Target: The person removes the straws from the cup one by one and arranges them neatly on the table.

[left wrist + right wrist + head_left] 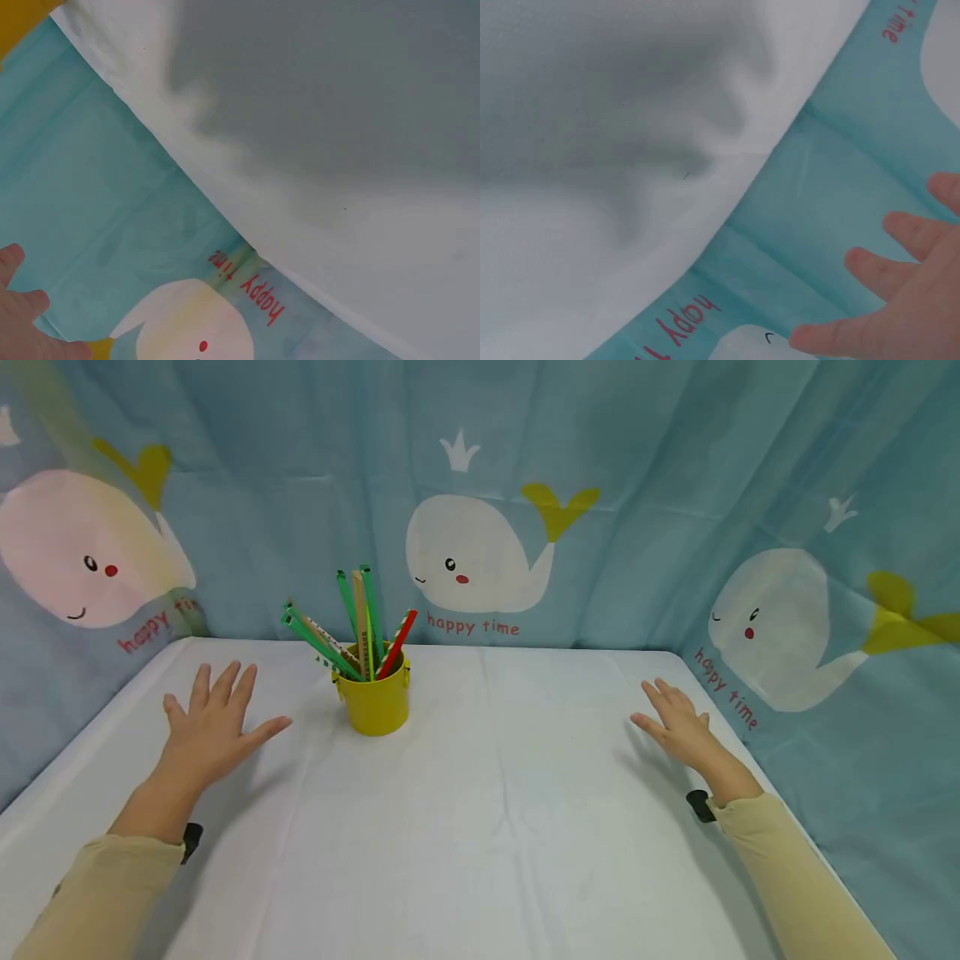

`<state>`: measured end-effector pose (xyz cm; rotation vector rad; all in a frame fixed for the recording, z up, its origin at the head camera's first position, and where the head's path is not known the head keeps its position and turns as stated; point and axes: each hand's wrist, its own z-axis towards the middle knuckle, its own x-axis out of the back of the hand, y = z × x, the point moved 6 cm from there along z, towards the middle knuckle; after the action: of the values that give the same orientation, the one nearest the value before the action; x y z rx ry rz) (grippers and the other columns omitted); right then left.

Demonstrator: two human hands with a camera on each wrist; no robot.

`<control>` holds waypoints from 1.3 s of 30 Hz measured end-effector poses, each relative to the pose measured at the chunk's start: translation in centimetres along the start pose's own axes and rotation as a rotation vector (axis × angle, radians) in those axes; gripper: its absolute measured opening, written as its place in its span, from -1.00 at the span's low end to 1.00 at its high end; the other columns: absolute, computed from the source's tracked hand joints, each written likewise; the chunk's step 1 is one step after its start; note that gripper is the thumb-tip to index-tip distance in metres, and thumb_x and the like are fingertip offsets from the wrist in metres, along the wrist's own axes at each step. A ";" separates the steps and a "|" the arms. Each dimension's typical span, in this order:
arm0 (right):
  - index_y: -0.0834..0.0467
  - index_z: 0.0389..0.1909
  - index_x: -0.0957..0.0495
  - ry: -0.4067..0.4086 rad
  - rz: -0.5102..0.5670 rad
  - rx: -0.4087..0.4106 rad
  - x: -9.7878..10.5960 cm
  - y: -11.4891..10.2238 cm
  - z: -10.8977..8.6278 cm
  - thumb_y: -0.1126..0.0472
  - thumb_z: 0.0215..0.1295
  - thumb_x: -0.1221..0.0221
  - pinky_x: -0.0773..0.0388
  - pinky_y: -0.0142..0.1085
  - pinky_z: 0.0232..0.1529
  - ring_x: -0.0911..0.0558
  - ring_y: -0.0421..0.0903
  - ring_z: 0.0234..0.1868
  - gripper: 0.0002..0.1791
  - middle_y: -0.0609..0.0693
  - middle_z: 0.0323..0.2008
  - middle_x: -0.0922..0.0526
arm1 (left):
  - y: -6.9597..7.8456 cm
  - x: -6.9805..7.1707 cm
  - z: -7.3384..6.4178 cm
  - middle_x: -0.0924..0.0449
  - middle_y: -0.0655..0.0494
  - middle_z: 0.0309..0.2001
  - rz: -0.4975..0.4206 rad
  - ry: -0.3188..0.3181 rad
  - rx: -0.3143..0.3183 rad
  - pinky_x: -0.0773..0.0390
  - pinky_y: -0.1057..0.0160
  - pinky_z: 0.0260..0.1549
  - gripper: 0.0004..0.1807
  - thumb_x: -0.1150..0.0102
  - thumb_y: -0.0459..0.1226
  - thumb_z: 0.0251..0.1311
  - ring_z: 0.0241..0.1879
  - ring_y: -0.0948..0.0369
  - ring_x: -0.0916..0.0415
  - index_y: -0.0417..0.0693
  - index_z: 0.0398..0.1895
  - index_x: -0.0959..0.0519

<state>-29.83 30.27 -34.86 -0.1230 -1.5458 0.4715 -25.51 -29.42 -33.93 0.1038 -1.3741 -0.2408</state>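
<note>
My left hand hovers over the left side of the white table with its fingers spread and nothing in it. To its right stands a yellow bucket holding several paper-wrapped sticks, among them green ones, a tan one and a red one. Over the table's right side, my right hand is held with fingers extended, also holding nothing. Spread fingers show at the lower right of the right wrist view. In the left wrist view, only some fingertips appear at the lower left.
A white cloth covers the table. Around its back and sides hangs a blue curtain printed with white whales and red lettering. Each wrist carries a dark band at the sleeve end.
</note>
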 end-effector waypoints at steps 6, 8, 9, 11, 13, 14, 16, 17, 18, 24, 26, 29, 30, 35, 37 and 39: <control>0.32 0.50 0.10 0.016 0.045 0.025 0.0 -0.8 0.0 -0.18 0.48 0.07 0.34 0.57 0.12 0.18 0.43 0.43 -0.14 0.39 0.47 0.18 | 0.1 -0.1 0.2 0.34 -0.39 0.48 -0.022 -0.008 -0.002 0.53 -0.57 0.09 0.13 0.14 0.35 0.25 0.41 -0.31 0.64 -0.27 0.52 0.29; 0.32 0.50 0.10 0.018 0.059 0.032 -0.1 -1.0 0.0 -0.16 0.49 0.07 0.32 0.57 0.13 0.17 0.42 0.43 -0.15 0.39 0.47 0.17 | 0.3 -0.2 0.4 0.33 -0.39 0.48 -0.037 -0.013 -0.006 0.52 -0.57 0.09 0.14 0.12 0.35 0.25 0.41 -0.32 0.63 -0.28 0.52 0.29; 0.32 0.50 0.10 0.019 0.065 0.035 -0.1 -1.1 0.0 -0.16 0.49 0.07 0.31 0.57 0.13 0.17 0.42 0.43 -0.16 0.39 0.47 0.17 | 0.4 -0.3 0.5 0.33 -0.40 0.48 -0.045 -0.015 -0.012 0.50 -0.58 0.09 0.15 0.11 0.34 0.25 0.41 -0.32 0.61 -0.30 0.51 0.29; 0.32 0.50 0.11 0.025 0.078 0.041 -0.1 -1.3 0.1 -0.15 0.50 0.08 0.29 0.56 0.14 0.16 0.41 0.43 -0.17 0.39 0.47 0.16 | 0.9 -0.3 0.7 0.31 -0.41 0.47 -0.082 -0.020 -0.019 0.48 -0.57 0.10 0.16 0.07 0.32 0.25 0.42 -0.32 0.59 -0.33 0.50 0.30; 0.35 0.49 0.09 0.051 0.115 0.065 0.0 -1.7 0.3 -0.11 0.51 0.08 0.25 0.51 0.20 0.14 0.41 0.43 -0.19 0.40 0.46 0.13 | 1.6 -0.2 1.0 0.32 -0.45 0.46 -0.165 -0.035 -0.019 0.43 -0.55 0.14 0.18 0.00 0.29 0.24 0.42 -0.33 0.55 -0.37 0.49 0.33; 0.37 0.48 0.08 0.067 0.142 0.078 0.1 -1.8 0.4 -0.09 0.52 0.08 0.23 0.47 0.23 0.12 0.40 0.44 -0.21 0.41 0.46 0.12 | 2.0 -0.2 1.1 0.33 -0.47 0.45 -0.217 -0.043 -0.015 0.40 -0.54 0.16 0.19 -0.04 0.26 0.24 0.42 -0.33 0.53 -0.38 0.49 0.34; 0.40 0.47 0.06 0.105 0.203 0.105 0.4 -2.3 0.7 -0.03 0.54 0.08 0.14 0.39 0.29 0.07 0.39 0.43 -0.25 0.42 0.44 0.07 | 2.9 -0.2 1.4 0.35 -0.48 0.45 -0.341 -0.063 -0.003 0.32 -0.50 0.20 0.21 -0.14 0.18 0.23 0.42 -0.34 0.48 -0.38 0.48 0.40; 0.41 0.46 0.04 0.126 0.239 0.118 0.5 -2.7 0.8 0.00 0.54 0.09 0.08 0.36 0.30 0.03 0.39 0.42 -0.27 0.43 0.44 0.04 | 3.5 -0.2 1.6 0.38 -0.46 0.46 -0.419 -0.080 0.004 0.28 -0.48 0.22 0.23 -0.18 0.15 0.23 0.43 -0.34 0.47 -0.36 0.48 0.45; 0.43 0.45 0.02 0.148 0.279 0.130 0.6 -3.0 1.0 0.03 0.55 0.09 0.02 0.32 0.31 -0.01 0.39 0.41 -0.29 0.42 0.43 0.01 | 4.1 -0.3 1.8 0.42 -0.44 0.47 -0.489 -0.100 0.015 0.25 -0.47 0.23 0.25 -0.20 0.12 0.23 0.43 -0.33 0.47 -0.34 0.47 0.50; 0.39 0.43 -0.06 0.224 0.456 0.116 0.8 -5.0 1.8 0.11 0.55 0.09 -0.19 0.24 0.27 -0.21 0.32 0.35 -0.39 0.37 0.39 -0.15 | 7.1 -1.6 3.0 0.59 -0.23 0.50 -0.738 -0.170 0.109 0.23 -0.42 0.26 0.30 -0.23 0.07 0.23 0.45 -0.25 0.56 -0.13 0.43 0.69; 0.39 0.43 -0.07 0.221 0.498 0.129 0.6 -5.9 2.4 0.14 0.55 0.08 -0.22 0.21 0.27 -0.24 0.31 0.33 -0.40 0.37 0.38 -0.18 | 7.6 -2.0 3.3 0.62 -0.20 0.50 -0.764 -0.157 0.148 0.22 -0.41 0.26 0.33 -0.26 0.09 0.19 0.45 -0.24 0.56 -0.09 0.44 0.69; 0.39 0.44 -0.06 0.201 0.568 0.147 0.2 -7.2 3.3 0.17 0.55 0.08 -0.23 0.18 0.28 -0.26 0.30 0.33 -0.41 0.36 0.37 -0.20 | 8.2 -2.7 3.8 0.66 -0.18 0.50 -0.800 -0.139 0.195 0.22 -0.40 0.27 0.36 -0.28 0.11 0.15 0.46 -0.22 0.56 -0.02 0.44 0.70; 0.38 0.44 -0.05 0.191 0.594 0.149 0.1 -7.6 3.6 0.18 0.55 0.08 -0.22 0.16 0.29 -0.26 0.29 0.33 -0.40 0.35 0.37 -0.20 | 8.3 -2.9 3.9 0.67 -0.18 0.50 -0.808 -0.138 0.214 0.22 -0.39 0.28 0.36 -0.28 0.12 0.15 0.46 -0.22 0.56 -0.01 0.44 0.71; 0.33 0.47 -0.02 0.148 0.702 0.133 -0.5 -9.4 5.2 0.16 0.55 0.07 -0.26 0.13 0.28 -0.28 0.25 0.34 -0.39 0.31 0.37 -0.21 | 8.4 -3.4 4.7 0.62 -0.20 0.50 -0.849 -0.153 0.303 0.18 -0.40 0.27 0.29 -0.22 0.13 0.20 0.46 -0.24 0.50 0.14 0.45 0.71; 0.31 0.47 -0.02 0.134 0.746 0.122 -0.8 -10.1 5.9 0.15 0.54 0.06 -0.29 0.14 0.24 -0.32 0.23 0.33 -0.39 0.30 0.37 -0.23 | 8.4 -3.5 5.0 0.60 -0.19 0.51 -0.865 -0.157 0.315 0.18 -0.41 0.27 0.26 -0.21 0.11 0.22 0.46 -0.25 0.47 0.19 0.46 0.69; 0.29 0.48 -0.03 0.117 0.801 0.106 -1.2 -10.9 6.6 0.14 0.54 0.05 -0.30 0.15 0.22 -0.35 0.21 0.31 -0.38 0.29 0.36 -0.25 | 8.5 -3.4 5.2 0.56 -0.21 0.52 -0.864 -0.162 0.323 0.17 -0.40 0.28 0.24 -0.21 0.10 0.22 0.46 -0.25 0.43 0.19 0.48 0.66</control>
<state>-33.89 18.57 -31.70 -0.6884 -1.3082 1.1500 -30.28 -20.03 -34.36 0.9732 -1.4530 -0.7547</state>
